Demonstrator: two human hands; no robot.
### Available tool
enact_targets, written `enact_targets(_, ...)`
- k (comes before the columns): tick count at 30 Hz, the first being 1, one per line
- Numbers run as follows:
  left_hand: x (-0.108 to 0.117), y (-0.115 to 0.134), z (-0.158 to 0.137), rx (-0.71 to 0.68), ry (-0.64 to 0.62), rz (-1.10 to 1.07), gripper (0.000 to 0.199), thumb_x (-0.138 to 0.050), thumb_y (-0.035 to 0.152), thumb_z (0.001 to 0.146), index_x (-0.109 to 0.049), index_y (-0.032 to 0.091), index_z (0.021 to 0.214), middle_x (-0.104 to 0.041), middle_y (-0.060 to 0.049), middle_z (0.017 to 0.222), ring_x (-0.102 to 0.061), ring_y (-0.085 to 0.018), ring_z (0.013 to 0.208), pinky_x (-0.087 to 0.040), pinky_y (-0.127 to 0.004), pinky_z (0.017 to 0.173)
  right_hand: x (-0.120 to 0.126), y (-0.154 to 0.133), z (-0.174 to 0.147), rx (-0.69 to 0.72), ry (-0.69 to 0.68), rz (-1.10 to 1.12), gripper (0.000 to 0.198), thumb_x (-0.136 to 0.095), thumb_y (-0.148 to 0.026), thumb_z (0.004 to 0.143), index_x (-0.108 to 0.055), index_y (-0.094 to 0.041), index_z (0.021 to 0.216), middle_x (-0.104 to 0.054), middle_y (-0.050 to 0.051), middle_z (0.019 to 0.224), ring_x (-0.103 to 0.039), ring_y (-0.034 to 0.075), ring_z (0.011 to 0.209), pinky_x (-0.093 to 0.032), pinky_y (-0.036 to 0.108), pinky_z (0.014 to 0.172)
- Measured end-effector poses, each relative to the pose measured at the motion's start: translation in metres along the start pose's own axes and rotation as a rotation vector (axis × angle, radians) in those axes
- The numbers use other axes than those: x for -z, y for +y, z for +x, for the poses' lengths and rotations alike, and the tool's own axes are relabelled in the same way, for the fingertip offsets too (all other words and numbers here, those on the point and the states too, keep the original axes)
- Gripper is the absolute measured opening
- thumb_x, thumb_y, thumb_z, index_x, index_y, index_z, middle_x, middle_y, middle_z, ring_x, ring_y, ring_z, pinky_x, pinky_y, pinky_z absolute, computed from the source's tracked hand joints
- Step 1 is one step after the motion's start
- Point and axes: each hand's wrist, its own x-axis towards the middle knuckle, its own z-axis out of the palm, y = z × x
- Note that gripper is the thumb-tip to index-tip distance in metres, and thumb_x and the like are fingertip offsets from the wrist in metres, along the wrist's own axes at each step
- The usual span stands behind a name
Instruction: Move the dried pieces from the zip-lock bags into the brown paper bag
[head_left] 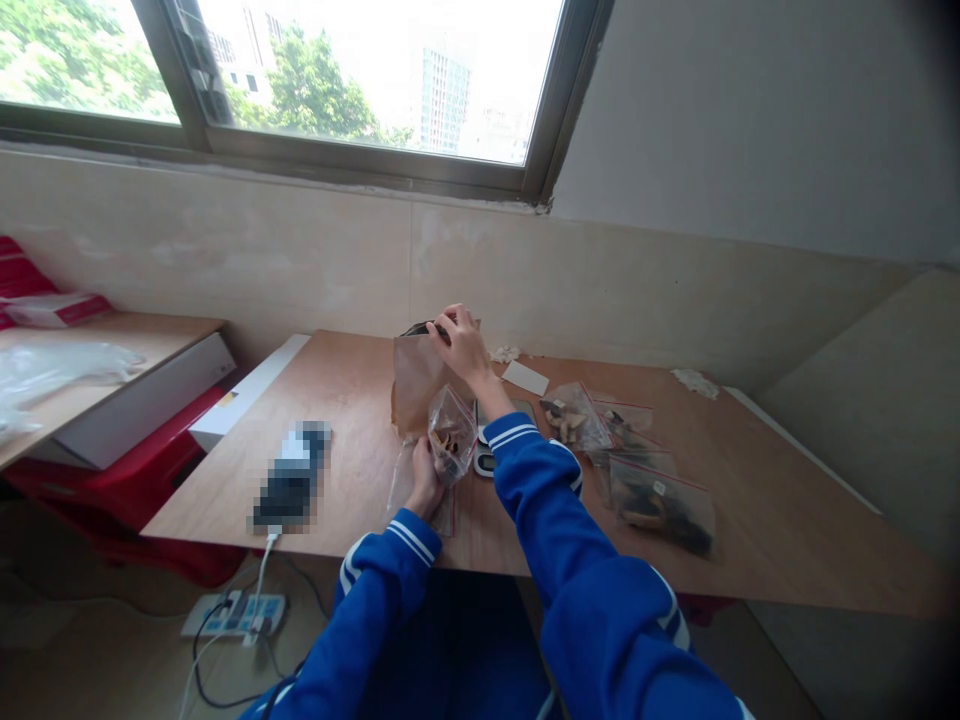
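Near the counter edge, left hand closed on the small clear bag, best kept upright with its mouth wide, just in front of the brown bag. Farther back, right hand pinched shut at the brown bag's top rim on something dark, too small to identify; best lifted in small pinches straight across to the clear bag. Off right, 3 or so filled bags, well apart, worth leaving undisturbed.

The right hand reaches far forward with fingers pinched, while the left hand (sleeve drawn close in) stays low, fingers curled shut.
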Motion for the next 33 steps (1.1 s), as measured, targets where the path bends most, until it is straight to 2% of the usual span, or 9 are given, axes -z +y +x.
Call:
enact_targets(6, 0.000, 0.000, 0.001, -0.037, 0.009, 0.022, 0.014, -0.060, 0.027, 0.077, -0.066, 0.016, 0.081, -0.069, -0.004, 0.079, -0.065, -0.015, 0.074, -0.054, -0.025, 0.073, 0.006, -0.001, 0.003, -0.041, -0.059, 0.005, 0.022, -0.049, -0.036, 0.093, -0.061, -0.017, 0.096, -0.055, 0.012, 0.109, -0.049, 0.025, 0.104, -0.038, 0.041, 0.099)
enact_targets(11, -0.004, 0.004, -0.003, 0.012, 0.000, 0.022, 0.016, -0.055, 0.027, 0.080, -0.065, 0.016, 0.077, -0.069, -0.003, 0.075, -0.065, -0.014, 0.069, -0.053, -0.025, 0.070, 0.024, -0.006, -0.002, -0.088, 0.078, 0.129, 0.022, -0.052, -0.028, 0.088, -0.056, -0.017, 0.107, -0.054, 0.013, 0.116, -0.047, 0.025, 0.115, -0.036, 0.041, 0.103)
enact_targets(14, -0.008, 0.008, -0.010, 0.054, -0.024, 0.024, 0.020, -0.051, 0.029, 0.082, -0.065, 0.017, 0.075, -0.068, -0.003, 0.070, -0.065, -0.015, 0.066, -0.052, -0.026, 0.069, 0.049, -0.011, -0.024, -0.236, 0.099, 0.339, 0.020, -0.043, -0.031, 0.093, -0.058, -0.017, 0.098, -0.059, 0.009, 0.103, -0.056, 0.020, 0.101, -0.044, 0.035, 0.093)
enact_targets(16, -0.012, 0.011, -0.015, 0.086, -0.054, 0.023, 0.024, -0.049, 0.032, 0.083, -0.065, 0.017, 0.076, -0.068, -0.004, 0.069, -0.065, -0.016, 0.066, -0.052, -0.028, 0.068, 0.065, -0.016, -0.047, -0.377, -0.016, 0.505, 0.026, -0.036, -0.033, 0.095, -0.057, -0.017, 0.097, -0.062, 0.005, 0.088, -0.060, 0.015, 0.080, -0.049, 0.029, 0.077)
enact_targets(18, -0.015, 0.014, -0.020, 0.107, -0.080, 0.018, 0.026, -0.048, 0.035, 0.084, -0.065, 0.018, 0.076, -0.068, -0.004, 0.069, -0.064, -0.016, 0.065, -0.052, -0.028, 0.067, 0.077, -0.023, -0.072, -0.462, -0.237, 0.571, 0.025, -0.040, -0.033, 0.094, -0.058, -0.017, 0.096, -0.063, 0.002, 0.081, -0.060, 0.013, 0.070, -0.049, 0.026, 0.067)
enact_targets(22, -0.016, 0.015, -0.023, 0.059, -0.113, 0.007, 0.026, -0.048, 0.037, 0.086, -0.065, 0.018, 0.080, -0.070, -0.005, 0.076, -0.065, -0.018, 0.071, -0.051, -0.029, 0.070, 0.079, -0.041, -0.107, -0.488, -0.624, 0.420, 0.013, -0.055, -0.023, 0.085, -0.064, -0.016, 0.092, -0.068, 0.005, 0.085, -0.062, 0.015, 0.076, -0.046, 0.024, 0.068)
enact_targets(28, -0.006, 0.012, -0.021, -0.247, -0.189, 0.085, 0.012, -0.058, 0.029, 0.082, -0.064, 0.021, 0.089, -0.067, -0.001, 0.085, -0.064, -0.014, 0.081, -0.048, -0.023, 0.079, 0.056, -0.057, -0.119, -0.494, -0.799, 0.179, 0.015, -0.054, -0.015, 0.082, -0.062, -0.015, 0.070, -0.067, 0.007, 0.073, -0.058, 0.017, 0.065, -0.040, 0.026, 0.059)
enact_targets(31, -0.003, 0.012, -0.021, -0.298, -0.207, 0.153, 0.015, -0.057, 0.031, 0.083, -0.065, 0.021, 0.092, -0.067, -0.002, 0.090, -0.064, -0.014, 0.086, -0.047, -0.023, 0.081, 0.050, -0.056, -0.122, -0.505, -0.829, 0.276, 0.007, -0.056, -0.019, 0.082, -0.062, -0.016, 0.081, -0.068, 0.005, 0.075, -0.060, 0.017, 0.064, -0.041, 0.025, 0.057)
enact_targets(33, -0.003, 0.012, -0.021, -0.308, -0.209, 0.182, 0.018, -0.056, 0.032, 0.084, -0.065, 0.021, 0.096, -0.067, -0.003, 0.095, -0.063, -0.015, 0.090, -0.047, -0.024, 0.083, 0.048, -0.055, -0.125, -0.553, -0.868, 0.325, 0.013, -0.062, -0.022, 0.078, -0.061, -0.017, 0.090, -0.067, 0.003, 0.072, -0.060, 0.017, 0.062, -0.042, 0.024, 0.055)
